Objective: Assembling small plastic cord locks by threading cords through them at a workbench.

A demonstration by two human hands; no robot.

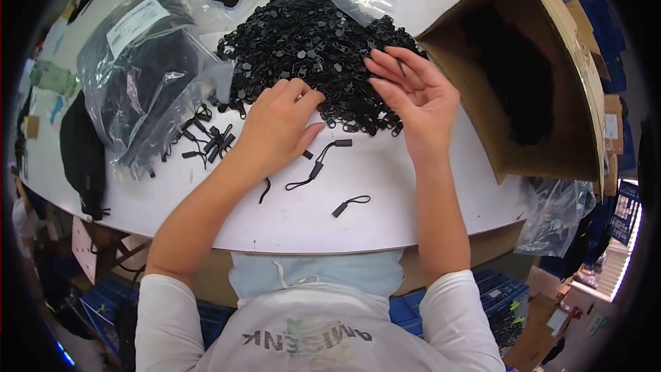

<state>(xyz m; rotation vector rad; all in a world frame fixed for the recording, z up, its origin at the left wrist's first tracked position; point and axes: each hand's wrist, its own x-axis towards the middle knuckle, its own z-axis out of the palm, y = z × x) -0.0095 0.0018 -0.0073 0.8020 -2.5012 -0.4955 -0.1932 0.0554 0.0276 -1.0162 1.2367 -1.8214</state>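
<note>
Touching black fittings (296, 48) with left grip (279, 120), labelled bag (148, 69), lettered shirt (303, 334)

Ahead, heap (303, 48); rightward, carton (577, 114): probable obstacles

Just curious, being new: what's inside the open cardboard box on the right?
The cardboard box holds a black mass, too dark to tell pieces apart; whatever lies beneath its surface is covered.

Your left forearm (201, 210) slants up toward one o'clock; your left hand (281, 122) lies back-up, fingers curled over and thumb pointing between one and two — its fingertips are partly hidden. Your right forearm (443, 213) rises nearly straight to twelve — the right hand (428, 93) shows its palm, bent fingers and thumb aimed at ten o'clock.
</note>
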